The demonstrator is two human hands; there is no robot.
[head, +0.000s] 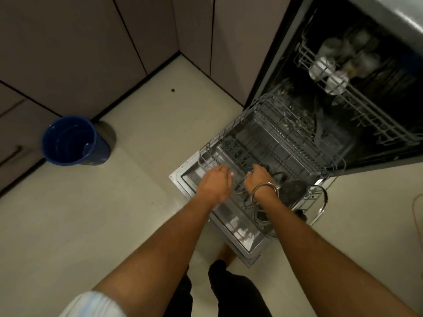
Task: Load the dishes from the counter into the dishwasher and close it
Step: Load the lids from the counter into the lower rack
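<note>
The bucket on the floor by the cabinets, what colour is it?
Blue: the bucket shows clearly in the head view, at left.

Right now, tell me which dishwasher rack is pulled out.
The lower rack, extended over the open door under both hands; the upper rack holding cups sits inside.

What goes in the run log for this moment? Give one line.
left hand: on lower rack front edge | right hand: grips rack front wire | dishwasher door: open | upper rack: cups loaded
</note>
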